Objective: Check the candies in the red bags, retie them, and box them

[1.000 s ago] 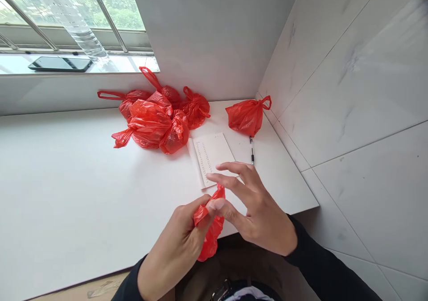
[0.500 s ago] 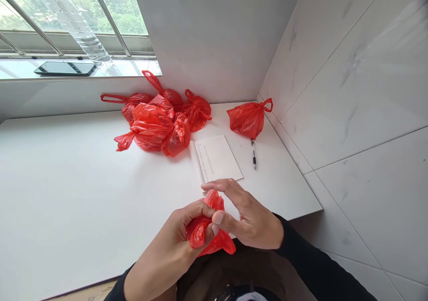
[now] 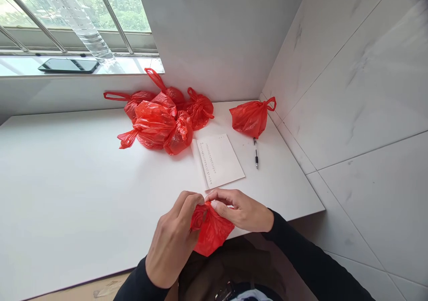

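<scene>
The left hand [image 3: 174, 236]'s curled fingers and the right hand [image 3: 245, 209]'s thumb and fingertips pinch the gathered top of a red bag [image 3: 216, 234] at the table [image 3: 83, 180]'s near edge. Beyond, clustered red bags [image 3: 155, 122] bulge, contents hidden; a clear bottle [image 3: 90, 35] holds clear liquid.

L hand [image 3: 177, 234] & R hand [image 3: 249, 209] bare, w/ fingers and thumbs uncovered. L sleeve [image 3: 142, 281] & R sleeve [image 3: 310, 256]: both blk, long, plain, matte, fairly snug, ending approx. at wrist. Trousers [image 3: 240, 263] v. dk brown, in shade. Dk buckle [image 3: 228, 288] at waist, w/ a bit of shine; exact shape unclear. Pale greyish cloth [image 3: 256, 295] next to it, bunched, cut off at btm edge.
</scene>
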`<state>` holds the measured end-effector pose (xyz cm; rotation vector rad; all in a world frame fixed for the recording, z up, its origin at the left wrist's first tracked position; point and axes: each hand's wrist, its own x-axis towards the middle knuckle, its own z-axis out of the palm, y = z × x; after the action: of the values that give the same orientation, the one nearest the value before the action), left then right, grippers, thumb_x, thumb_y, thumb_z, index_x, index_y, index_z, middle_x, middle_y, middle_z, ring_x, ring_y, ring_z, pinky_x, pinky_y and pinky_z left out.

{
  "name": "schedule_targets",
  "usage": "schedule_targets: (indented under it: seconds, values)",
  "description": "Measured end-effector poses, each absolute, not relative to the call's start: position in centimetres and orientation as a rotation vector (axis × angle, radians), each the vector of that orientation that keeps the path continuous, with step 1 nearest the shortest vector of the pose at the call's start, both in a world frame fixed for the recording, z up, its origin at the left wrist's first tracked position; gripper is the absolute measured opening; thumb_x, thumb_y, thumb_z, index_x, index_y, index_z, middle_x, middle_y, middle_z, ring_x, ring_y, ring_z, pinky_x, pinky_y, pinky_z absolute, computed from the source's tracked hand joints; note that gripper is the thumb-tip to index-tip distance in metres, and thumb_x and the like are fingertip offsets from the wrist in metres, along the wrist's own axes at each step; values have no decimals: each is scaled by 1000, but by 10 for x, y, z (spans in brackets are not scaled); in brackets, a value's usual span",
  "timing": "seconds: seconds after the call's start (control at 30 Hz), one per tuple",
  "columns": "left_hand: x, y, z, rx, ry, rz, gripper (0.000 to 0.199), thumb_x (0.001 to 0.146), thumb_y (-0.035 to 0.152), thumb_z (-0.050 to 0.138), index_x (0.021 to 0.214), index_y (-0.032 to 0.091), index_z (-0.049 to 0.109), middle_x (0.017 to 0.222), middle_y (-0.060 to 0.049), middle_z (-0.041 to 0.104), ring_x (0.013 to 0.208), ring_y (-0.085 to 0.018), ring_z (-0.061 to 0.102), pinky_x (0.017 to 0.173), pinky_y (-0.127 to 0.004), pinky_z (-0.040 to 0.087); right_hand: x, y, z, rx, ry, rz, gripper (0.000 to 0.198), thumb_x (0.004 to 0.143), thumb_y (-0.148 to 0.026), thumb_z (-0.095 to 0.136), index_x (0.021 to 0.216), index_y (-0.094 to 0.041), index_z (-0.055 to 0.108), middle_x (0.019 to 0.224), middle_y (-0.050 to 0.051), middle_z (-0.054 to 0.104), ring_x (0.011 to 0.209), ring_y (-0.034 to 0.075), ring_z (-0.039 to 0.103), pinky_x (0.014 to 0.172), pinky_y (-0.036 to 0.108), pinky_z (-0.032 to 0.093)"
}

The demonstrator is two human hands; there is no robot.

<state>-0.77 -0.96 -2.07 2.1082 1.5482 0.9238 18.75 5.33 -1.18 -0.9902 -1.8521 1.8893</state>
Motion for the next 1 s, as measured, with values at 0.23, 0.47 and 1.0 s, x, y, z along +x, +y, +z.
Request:
schedule_targets:
  seconds: [0.23,0.47,1.0]
  values:
    - [-17,-10,-15,2201,1393,860,43,89,-4,43,118,25,58,92,-1,66,74,-14,61,62,-23,50,189,48,-10,-986,-1903,1613,16,100,-24,54,108,-19,66,114,7,64,105,18,61,93,32,49]
    - [-21,-12,-18,2389,1369,737,61,100,6,46,158,20,33,139,-10,64,128,-20,57,102,-33,51,188,42,-12,-1057,-1934,1261,10,103,-23,50,102,-20,59,95,2,63,88,16,58,82,31,47]
    - [-39,-42,-25,1475,1771,424,45,105,49,36,142,25,48,76,1,71,68,-20,66,68,-31,50,235,35,-53,-1579,-1984,1392,36,100,-55,48,110,-25,64,69,-4,52,63,15,47,64,28,41]
